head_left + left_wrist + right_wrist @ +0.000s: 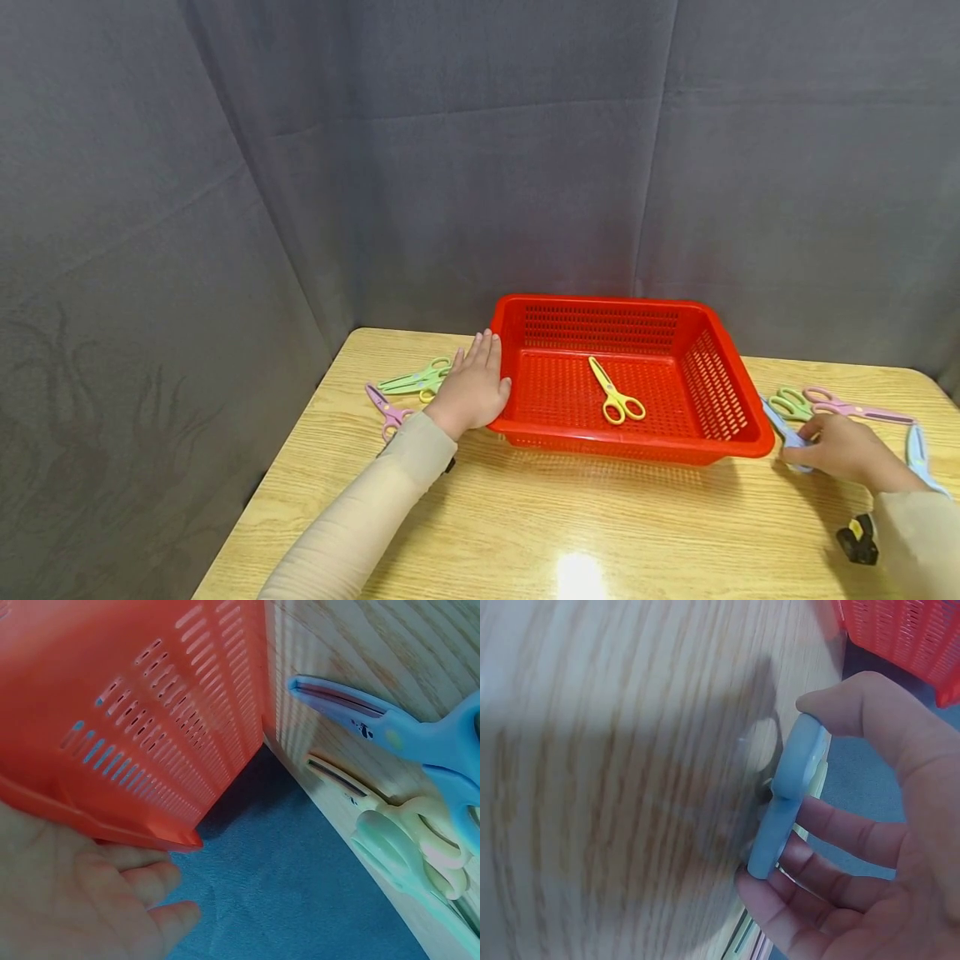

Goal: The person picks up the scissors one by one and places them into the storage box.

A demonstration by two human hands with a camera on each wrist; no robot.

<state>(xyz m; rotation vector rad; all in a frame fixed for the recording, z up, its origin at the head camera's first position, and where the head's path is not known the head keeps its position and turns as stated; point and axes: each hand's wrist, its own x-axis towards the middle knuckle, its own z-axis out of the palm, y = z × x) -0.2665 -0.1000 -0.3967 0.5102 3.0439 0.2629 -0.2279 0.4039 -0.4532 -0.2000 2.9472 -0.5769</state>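
A red plastic basket (600, 443) stands on the table with a pair of yellow scissors (615, 400) lying inside. My left hand (472, 385) rests against the basket's left rim, fingers stretched out; in the left wrist view the palm (67, 892) touches the rim from outside. Right of the basket, my right hand (843, 450) pinches the handles of light blue scissors (783, 429). In the right wrist view the thumb is on one end of the blue handles (784, 791) and fingers curl at the other, close to the tabletop.
Left of the basket lie pink scissors (386, 408), green scissors (408, 382) and partly hidden yellow ones (427, 395). On the right are green scissors (791, 403), pink scissors (855, 407) and another light blue pair (918, 454). A grey curtain (510, 183) hangs behind the table.
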